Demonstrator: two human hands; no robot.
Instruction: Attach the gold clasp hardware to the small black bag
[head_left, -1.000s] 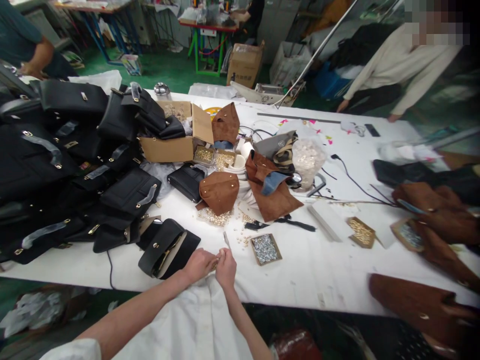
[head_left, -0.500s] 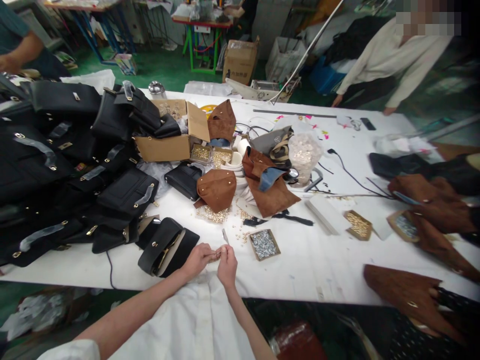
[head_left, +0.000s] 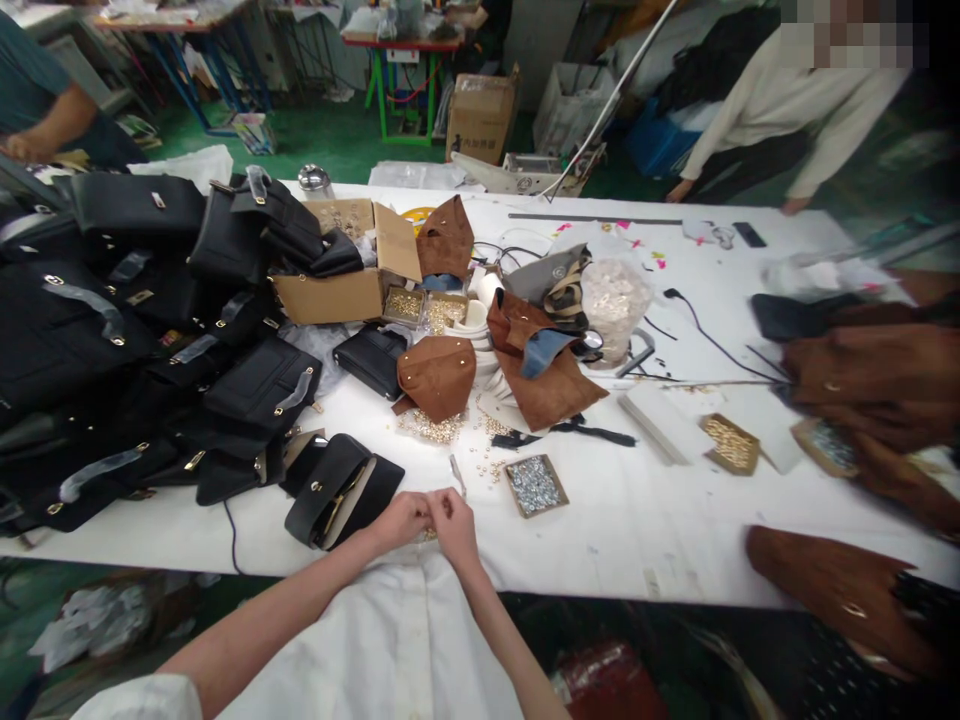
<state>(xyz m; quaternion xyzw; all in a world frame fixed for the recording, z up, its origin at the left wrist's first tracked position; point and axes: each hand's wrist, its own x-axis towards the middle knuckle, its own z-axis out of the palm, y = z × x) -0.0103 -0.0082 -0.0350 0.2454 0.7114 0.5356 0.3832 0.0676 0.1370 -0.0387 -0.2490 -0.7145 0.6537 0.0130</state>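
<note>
My left hand (head_left: 401, 520) and my right hand (head_left: 454, 526) are close together at the near edge of the worktop (head_left: 622, 545), their fingers pinched on a small gold piece (head_left: 429, 534), too small for me to make out its shape. Just left of my left hand lies a black handbag (head_left: 339, 490), and just ahead of my right hand a thin metal tool (head_left: 455, 474) rests on the white surface. Loose gold studs (head_left: 480, 452) are scattered farther ahead, near a tray of silver studs (head_left: 535, 485) and a brown suede flap (head_left: 436, 378). A white cloth (head_left: 382, 640) hangs below the worktop's edge in front of me. Farther left, black handbags (head_left: 112, 330) lie heaped beside an open cardboard box (head_left: 326, 297).
</note>
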